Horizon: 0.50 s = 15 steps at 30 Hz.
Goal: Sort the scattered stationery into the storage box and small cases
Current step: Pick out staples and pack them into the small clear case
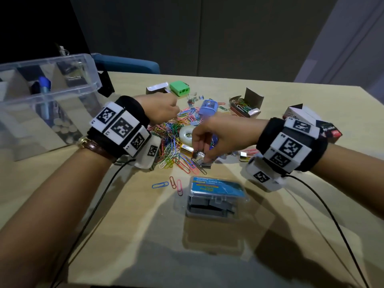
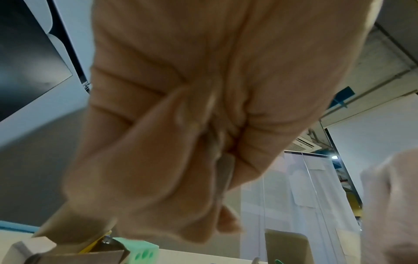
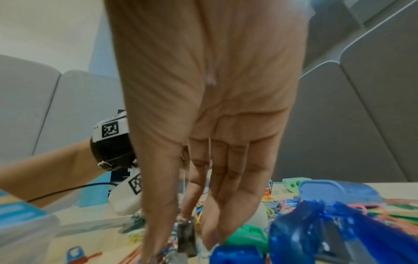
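Right hand (image 1: 209, 138): fingers pointed down at the near edge of the paper clip pile (image 1: 172, 140), thumb and fingertips (image 3: 210, 237) pinching a small dark metal piece (image 3: 186, 235), apparently a strip of staples; more staple strips (image 1: 204, 164) lie on the table (image 1: 124, 215) directly beneath.

Left hand (image 1: 164, 108): clenched over the far side of the pile, toward the left edge. The left wrist view shows the fingers folded into the palm around a thin grey piece (image 2: 225, 171); identity not determinable.

Pile: coloured clips spread across the middle of the table, three strays (image 1: 170, 185) toward the near edge. A tape roll (image 1: 187, 135) and a small yellow battery (image 1: 186, 148) lie within it; a blue sharpener (image 1: 208, 107) sits at its far side.

Small case (image 1: 216, 196): clear plastic, blue label, lid shut, grey staples inside, standing near the table's near edge in front of the pile.

Storage box (image 1: 47, 100): clear, at the left edge, lid off, a blue-capped pen (image 1: 44, 88) upright inside.

Far edge: green sharpener (image 1: 179, 88). Right side: open cardboard box of clips (image 1: 246, 106); further cartons (image 1: 311, 121) at the right edge
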Each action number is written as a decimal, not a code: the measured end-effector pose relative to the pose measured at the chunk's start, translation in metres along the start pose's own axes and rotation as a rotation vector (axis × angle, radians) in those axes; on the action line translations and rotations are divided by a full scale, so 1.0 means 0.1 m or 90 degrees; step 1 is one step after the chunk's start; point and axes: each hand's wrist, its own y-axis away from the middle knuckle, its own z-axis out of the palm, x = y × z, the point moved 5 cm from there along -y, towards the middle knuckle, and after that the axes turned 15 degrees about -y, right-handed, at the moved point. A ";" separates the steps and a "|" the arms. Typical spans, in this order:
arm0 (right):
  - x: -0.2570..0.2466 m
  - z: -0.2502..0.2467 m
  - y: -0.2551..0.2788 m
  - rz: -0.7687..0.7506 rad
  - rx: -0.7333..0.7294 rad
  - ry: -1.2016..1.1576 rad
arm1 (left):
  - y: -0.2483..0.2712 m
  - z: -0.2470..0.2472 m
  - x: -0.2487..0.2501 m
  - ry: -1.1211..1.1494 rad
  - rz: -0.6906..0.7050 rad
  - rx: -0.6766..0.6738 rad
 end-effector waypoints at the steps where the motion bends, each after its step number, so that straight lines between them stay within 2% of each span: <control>1: 0.00 0.02 -0.02 0.010 -0.014 -0.001 | -0.01 0.01 0.01 0.008 0.002 -0.001; 6: -0.02 0.14 -0.08 -0.003 -0.028 -0.003 | -0.05 0.02 0.01 0.082 -0.002 0.004; 10: 0.03 0.16 -0.08 0.033 -0.040 -0.001 | -0.07 0.06 -0.04 0.206 0.004 0.024; 15: 0.10 0.14 -0.04 0.059 -0.027 -0.002 | -0.04 0.04 -0.07 0.295 0.010 0.070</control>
